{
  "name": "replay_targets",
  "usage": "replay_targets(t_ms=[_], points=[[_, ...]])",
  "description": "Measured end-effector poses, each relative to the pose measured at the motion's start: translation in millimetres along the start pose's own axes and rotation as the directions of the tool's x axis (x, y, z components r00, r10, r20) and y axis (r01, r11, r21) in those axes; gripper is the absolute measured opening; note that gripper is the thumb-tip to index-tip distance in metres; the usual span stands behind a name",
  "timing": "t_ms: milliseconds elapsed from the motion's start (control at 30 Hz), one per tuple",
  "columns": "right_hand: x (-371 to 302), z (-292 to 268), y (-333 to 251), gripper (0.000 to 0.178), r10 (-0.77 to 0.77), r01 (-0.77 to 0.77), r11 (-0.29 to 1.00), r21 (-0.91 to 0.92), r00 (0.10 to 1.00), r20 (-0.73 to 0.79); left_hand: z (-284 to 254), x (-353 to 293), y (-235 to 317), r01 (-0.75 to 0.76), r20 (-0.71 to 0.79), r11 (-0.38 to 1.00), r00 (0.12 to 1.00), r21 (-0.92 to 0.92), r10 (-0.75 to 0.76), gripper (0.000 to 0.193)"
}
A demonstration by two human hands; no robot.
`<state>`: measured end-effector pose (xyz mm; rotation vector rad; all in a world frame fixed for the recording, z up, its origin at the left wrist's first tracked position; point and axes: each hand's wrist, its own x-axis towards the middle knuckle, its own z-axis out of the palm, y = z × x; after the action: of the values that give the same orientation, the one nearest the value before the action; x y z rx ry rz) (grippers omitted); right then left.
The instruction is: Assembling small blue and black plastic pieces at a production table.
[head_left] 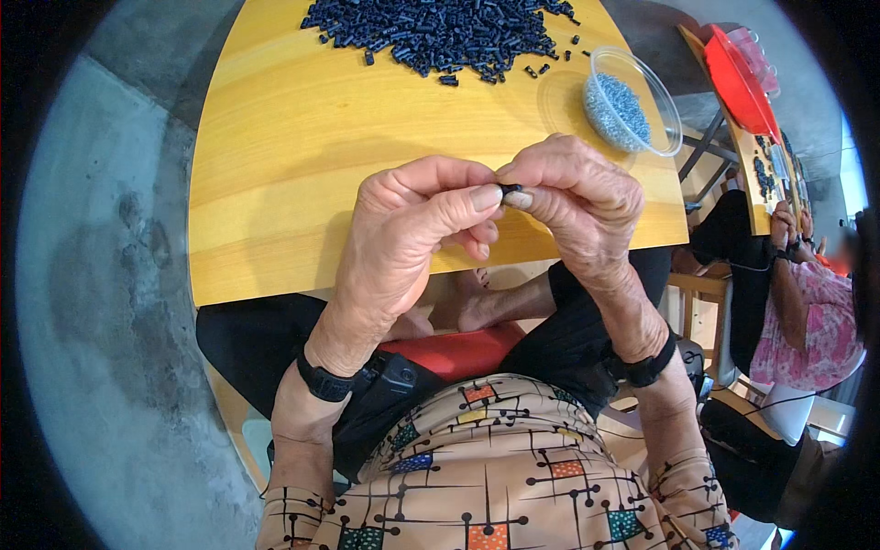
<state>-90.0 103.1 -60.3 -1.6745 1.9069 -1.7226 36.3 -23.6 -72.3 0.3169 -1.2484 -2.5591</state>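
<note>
Above the table's near edge, my left hand (pixel 399 225) and my right hand (pixel 587 197) meet at their fingertips. Both are closed in a pinch on a small black plastic part (pixel 511 189), most of which the fingers cover. Whether a second tiny piece sits between them I cannot tell. A large loose pile of small dark plastic parts (pixel 440 37) lies at the far side of the table. Right of it, a clear round bowl (pixel 676 124) contains many tiny silvery-blue pieces (pixel 621 110).
The yellow wooden table (pixel 266 202) has a curved left edge beside a grey wall (pixel 101 275). At the right, another person in a pink patterned top (pixel 807 321) sits by a second table with dark parts (pixel 764 174) and a red basin (pixel 741 82).
</note>
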Motion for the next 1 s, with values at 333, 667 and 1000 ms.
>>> replay_targets(t_ms=[333, 667, 1000], points=[[0, -2, -6, 0.014, 0.311, -0.326, 0.885, 0.334, 0.945, 0.099, -1, 1, 3, -0.093, -0.012, 0.990, 0.995, 0.110, 0.095, 0.013], [0, 1, -2, 0.020, 0.474, -0.534, 0.496, 0.684, 0.827, 0.302, -2, -3, 8, -0.090, 0.015, 0.982, 0.996, 0.166, 0.089, 0.014], [-8, 6, 5, 0.033, 0.421, -0.577, 0.139, 0.805, 0.770, 0.479, 2, -5, 9, -0.110, 0.051, 0.979, 0.993, 0.173, 0.103, 0.016]])
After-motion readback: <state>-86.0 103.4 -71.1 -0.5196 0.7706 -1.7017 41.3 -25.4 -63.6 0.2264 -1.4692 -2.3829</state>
